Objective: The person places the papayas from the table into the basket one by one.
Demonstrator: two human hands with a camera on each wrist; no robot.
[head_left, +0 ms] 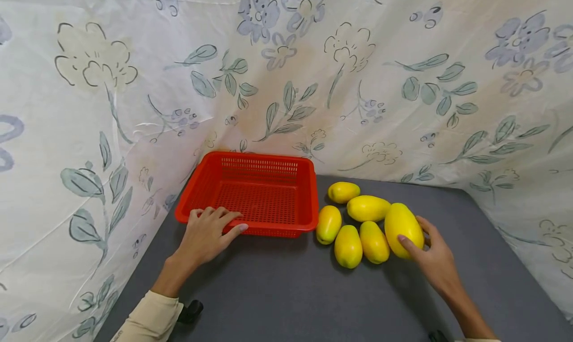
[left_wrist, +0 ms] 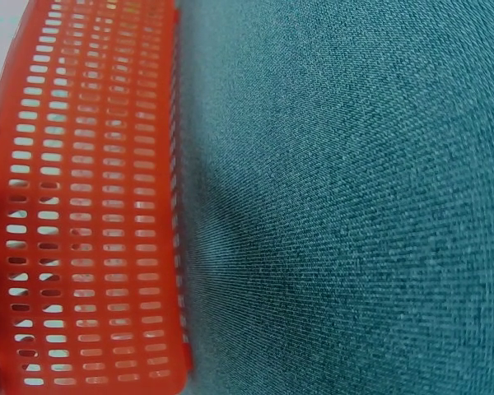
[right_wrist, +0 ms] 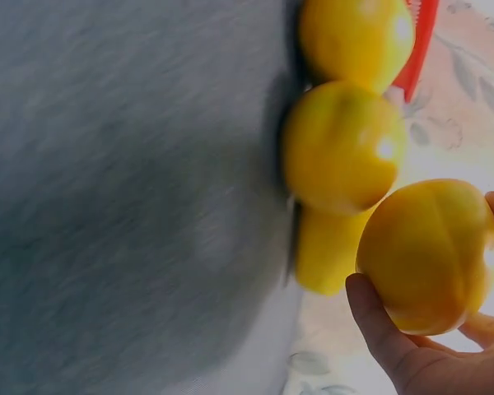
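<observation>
A red slotted plastic basket (head_left: 257, 227) stands on the grey table, its inside bare. My left hand (head_left: 207, 235) holds its near rim, fingers bent over the edge and thumb lying along it. The left wrist view shows the basket's slotted outer wall (left_wrist: 99, 214) close up. To the right, my right hand (head_left: 431, 257) grips a large yellow oval fruit (head_left: 403, 231), thumb on the near side and fingers behind. In the right wrist view the fingers (right_wrist: 379, 325) cup this ridged fruit (right_wrist: 428, 255), held beside the others.
Several more yellow oval fruits (head_left: 348, 246) lie close together between the basket and my right hand. Some have greenish ends. A floral cloth (head_left: 286, 83) hangs behind and beside the grey table (head_left: 291, 292). The basket's back edge is near this cloth.
</observation>
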